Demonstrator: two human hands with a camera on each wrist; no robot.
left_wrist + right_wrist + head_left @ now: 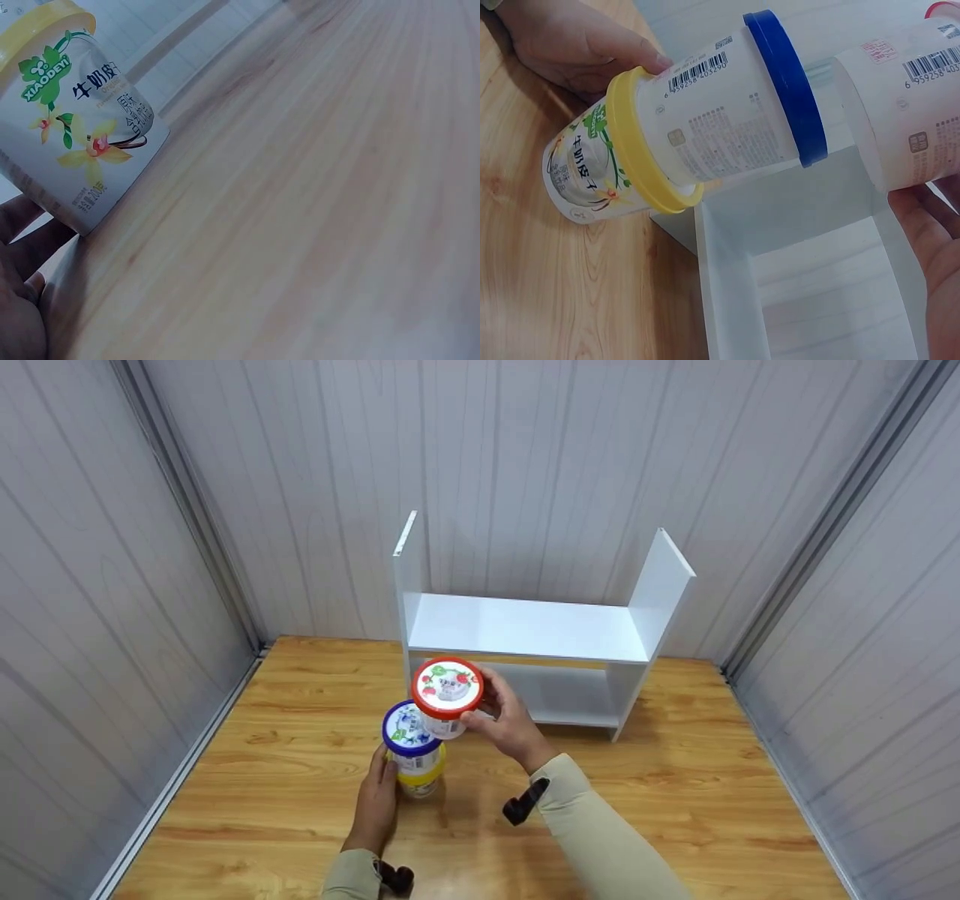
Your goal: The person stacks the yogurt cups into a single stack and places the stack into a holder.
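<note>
A white cup with a yellow lid (422,780) stands upright on the wooden surface, flowers printed on its side in the left wrist view. Stacked on it is a white cup with a blue lid (410,727). My left hand (375,801) is at the stack's left side, its fingers passing behind the yellow-lidded cup and its thumb near where the two cups meet. My right hand (514,729) grips a red-lidded cup (448,688) from the right, its lid printed with strawberries. In the right wrist view, a gap shows between that cup's base and the blue lid.
Behind the cups stands a white two-level shelf (525,628) with upright side panels. The wooden surface (285,780) spreads around it. Pale panelled walls (510,472) close off the back and both sides.
</note>
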